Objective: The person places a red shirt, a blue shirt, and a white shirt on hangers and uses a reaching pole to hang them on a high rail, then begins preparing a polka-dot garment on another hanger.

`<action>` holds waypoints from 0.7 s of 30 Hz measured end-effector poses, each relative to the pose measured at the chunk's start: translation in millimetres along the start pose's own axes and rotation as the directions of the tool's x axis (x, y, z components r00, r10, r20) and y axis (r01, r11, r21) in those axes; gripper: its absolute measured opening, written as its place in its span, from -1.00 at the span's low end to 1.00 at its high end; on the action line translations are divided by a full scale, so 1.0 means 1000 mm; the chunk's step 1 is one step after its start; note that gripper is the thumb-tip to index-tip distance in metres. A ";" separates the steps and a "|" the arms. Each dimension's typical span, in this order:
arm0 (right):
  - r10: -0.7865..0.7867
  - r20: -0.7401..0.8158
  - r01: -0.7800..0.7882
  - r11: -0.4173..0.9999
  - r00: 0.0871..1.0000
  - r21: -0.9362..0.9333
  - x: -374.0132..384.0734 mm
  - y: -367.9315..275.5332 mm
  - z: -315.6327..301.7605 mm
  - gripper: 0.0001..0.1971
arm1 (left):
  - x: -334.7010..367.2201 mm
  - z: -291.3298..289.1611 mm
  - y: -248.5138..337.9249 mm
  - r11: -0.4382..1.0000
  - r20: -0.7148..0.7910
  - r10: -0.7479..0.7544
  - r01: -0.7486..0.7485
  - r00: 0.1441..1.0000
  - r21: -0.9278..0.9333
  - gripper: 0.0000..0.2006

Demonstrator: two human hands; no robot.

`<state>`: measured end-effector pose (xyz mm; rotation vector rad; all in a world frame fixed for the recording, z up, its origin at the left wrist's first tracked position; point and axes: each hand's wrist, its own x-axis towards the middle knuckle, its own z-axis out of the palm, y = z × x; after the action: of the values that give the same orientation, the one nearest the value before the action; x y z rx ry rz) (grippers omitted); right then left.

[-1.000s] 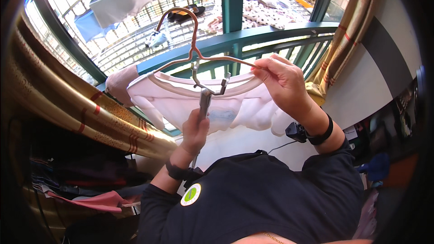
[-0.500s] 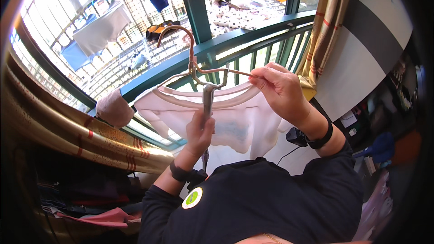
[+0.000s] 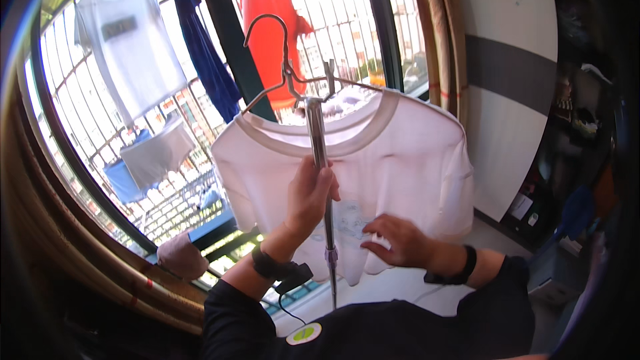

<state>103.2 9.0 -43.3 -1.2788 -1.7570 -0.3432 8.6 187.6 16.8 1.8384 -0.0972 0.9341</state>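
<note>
My left hand (image 3: 311,190) is wrapped around a slim metal clothes pole (image 3: 316,130), held upright in front of me. In the forked tip of the pole rests a wire clothes hanger (image 3: 287,53), its hook pointing up. A white T-shirt (image 3: 413,153) hangs on it, both shoulders spread, with a faint bluish print on the front partly behind my hands. Low on the shirt front, right of the pole, is my right hand (image 3: 400,241), thumb and fingers apart and nothing between them. Whether its fingertips touch the cloth I cannot tell.
Beyond the barred window hang a pale T-shirt (image 3: 137,47), a dark blue garment (image 3: 207,40), an orange-red garment (image 3: 270,27) and grey shorts (image 3: 159,153). A curtain (image 3: 440,20) borders the window at right, beside a white and grey panel (image 3: 507,133). A pinkish rounded object (image 3: 183,256) sits at lower left.
My right hand has let go of the hanger's right arm and dropped to the shirt front. The shirt's right shoulder now sits over the hanger. The view has tilted up toward the window.
</note>
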 end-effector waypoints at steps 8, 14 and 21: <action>0.524 0.218 -0.563 0.800 0.824 0.207 -0.047 0.048 0.041 -0.30 | 0.125 0.031 0.059 0.978 -0.005 0.062 -0.062 0.998 -0.201 -0.80; 0.585 0.047 -0.498 0.643 0.810 0.582 -0.036 0.101 0.069 -0.57 | 0.208 0.048 0.087 0.960 0.007 0.129 -0.123 0.992 -0.253 -0.73; 0.531 -0.079 -0.384 0.699 0.843 0.604 0.044 0.129 0.024 -0.73 | 0.255 0.035 0.059 0.955 0.061 0.288 -0.282 0.956 -0.091 -0.40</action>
<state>200.1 106.9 -56.5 -1.1165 -1.1286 0.2977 178.0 217.1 217.3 1.8128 -0.4510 1.0439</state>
